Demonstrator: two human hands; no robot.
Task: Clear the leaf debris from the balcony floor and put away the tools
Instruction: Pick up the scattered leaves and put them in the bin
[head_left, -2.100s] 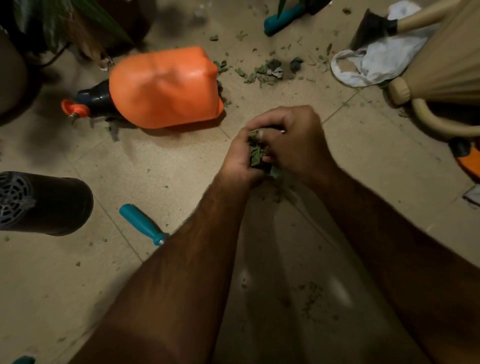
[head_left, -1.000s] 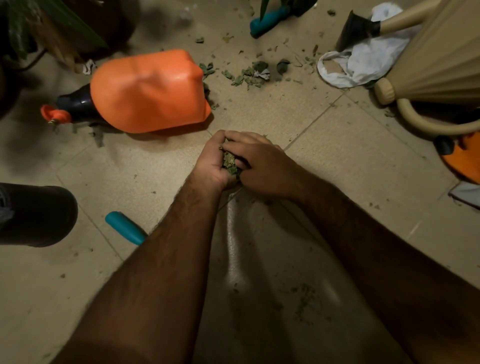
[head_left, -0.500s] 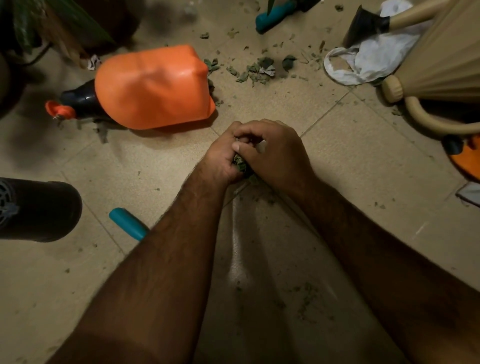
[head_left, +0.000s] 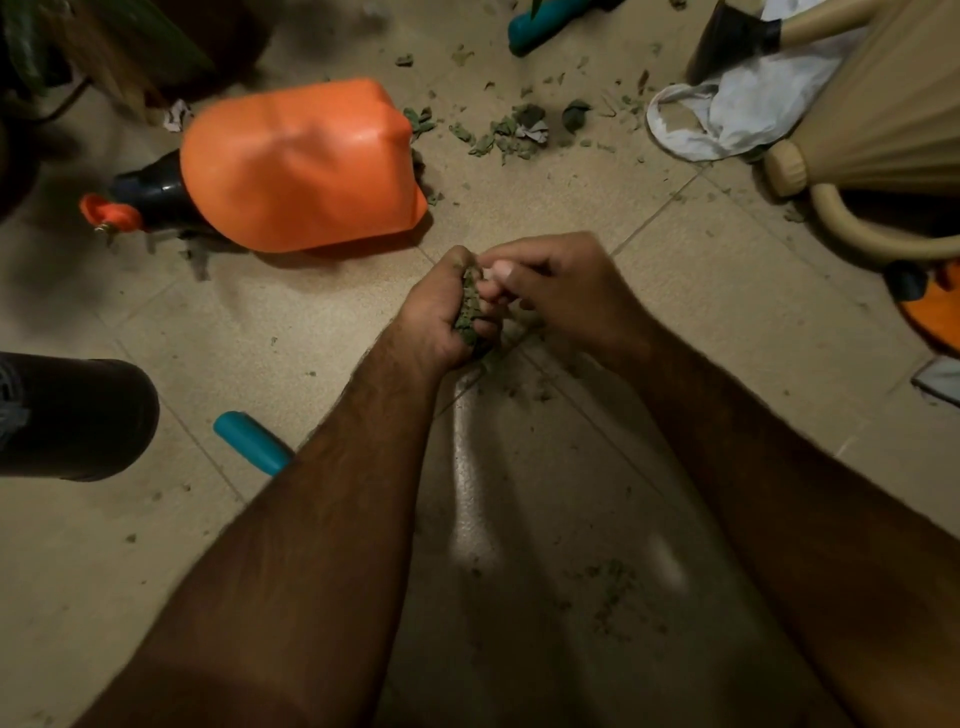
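Nearest, at 6 o'clock between the two forearms, the tiled floor (head_left: 322, 332) lies open, with a thin scatter of leaf crumbs (head_left: 613, 582) on it

At the middle the left hand (head_left: 434, 317) grips a clump of leaf debris (head_left: 470, 312), its fingers curled tight round it just above the floor. The right hand (head_left: 566, 291) meets it from 3 o'clock, its curled fingers (head_left: 501, 270) and thumb pinching at the clump's edge

At 8 o'clock a teal handle (head_left: 249, 441) lies on the floor, its far end hidden under the left forearm, and beyond it at 9 o'clock a black cylinder (head_left: 78, 415) lies against the left edge. The tiles between these and the hands are bare. From 3 to 4 o'clock the floor is also open as far as an orange object (head_left: 935, 312), cut off by the right edge

At 11 o'clock an orange sprayer (head_left: 301, 166) lies on its side near the hands, closing off that way. At 12 o'clock a loose leaf pile (head_left: 514, 132) sits just beside the sprayer's base. At 1 to 2 o'clock a white cloth (head_left: 727, 114) and a beige watering can (head_left: 893, 119) fill the corner. Farthest, a second teal tool (head_left: 535, 26) lies at the top edge
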